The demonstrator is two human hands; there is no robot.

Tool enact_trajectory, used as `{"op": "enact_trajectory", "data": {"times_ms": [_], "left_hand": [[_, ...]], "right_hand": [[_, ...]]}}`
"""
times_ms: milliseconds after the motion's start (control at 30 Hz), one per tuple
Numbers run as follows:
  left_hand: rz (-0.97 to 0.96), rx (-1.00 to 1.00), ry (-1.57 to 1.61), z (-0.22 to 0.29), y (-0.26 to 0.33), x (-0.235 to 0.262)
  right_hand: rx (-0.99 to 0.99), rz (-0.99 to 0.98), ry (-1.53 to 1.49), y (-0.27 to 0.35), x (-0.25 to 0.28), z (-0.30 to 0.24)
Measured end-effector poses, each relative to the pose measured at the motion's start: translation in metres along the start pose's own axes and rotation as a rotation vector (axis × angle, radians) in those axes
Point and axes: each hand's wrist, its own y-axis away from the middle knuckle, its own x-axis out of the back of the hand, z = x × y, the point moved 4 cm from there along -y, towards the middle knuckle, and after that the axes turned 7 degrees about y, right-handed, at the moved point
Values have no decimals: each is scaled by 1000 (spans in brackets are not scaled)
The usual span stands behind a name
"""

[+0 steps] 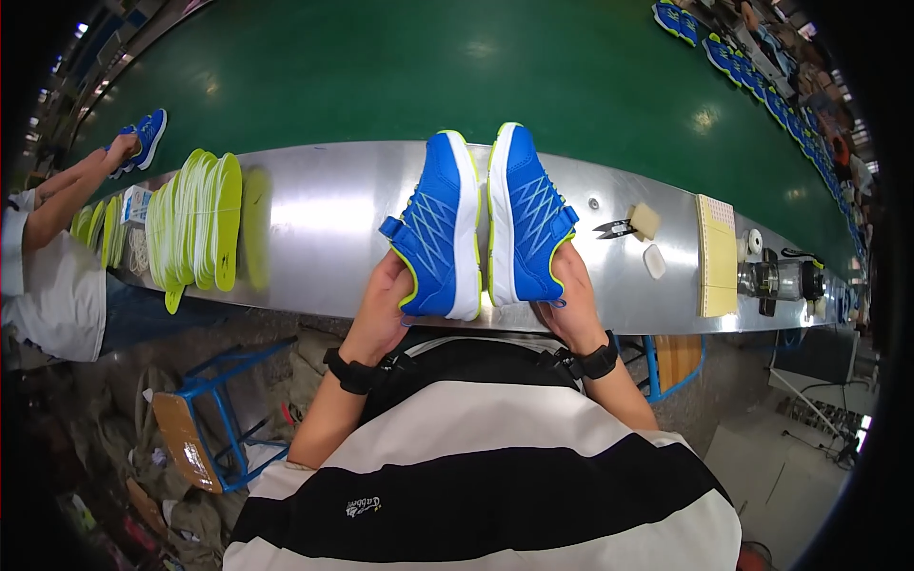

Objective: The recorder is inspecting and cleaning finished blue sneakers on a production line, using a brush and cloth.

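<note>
A pair of blue sneakers with white soles and lime-green trim is held sole to sole above the metal bench, toes pointing away from me. My left hand (386, 300) grips the left sneaker (433, 224) by its heel end, with the fingers partly inside the opening. The right sneaker (528, 219) is held the same way by my right hand (574, 295). Much of the fingers on both hands is hidden by the shoes. A narrow gap runs between the two soles, and each wrist wears a black band.
Bundled lime-green insoles (195, 219) stand left on the bench (324, 209). Black thread snips (614, 228), a sponge block (645, 221) and a yellow pad (717, 257) lie right. Beyond runs a green conveyor belt (381, 76) with blue sneakers (762, 86). A co-worker's hand (122, 147) is far left.
</note>
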Motion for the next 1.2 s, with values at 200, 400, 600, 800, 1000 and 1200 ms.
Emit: {"op": "enact_trajectory", "data": {"times_ms": [200,400,600,800,1000,1200], "left_hand": [[-123,-48,172,-4,-7,-8],[-140,-86,282,10,0,-22],[-65,-834,-576,51,11,-26],[73,-1128,-1248,68,27,-51],[179,-545,-1362,59,12,-55],[198,-361,-865,69,-14,4]], "right_hand": [[-26,-37,-107,-5,-8,-3],[159,-15,226,-4,-21,-21],[822,-18,594,1,-32,-58],[1029,199,1063,14,-38,-74],[541,144,1363,-7,-40,-57],[286,89,1085,-27,-8,-62]]}}
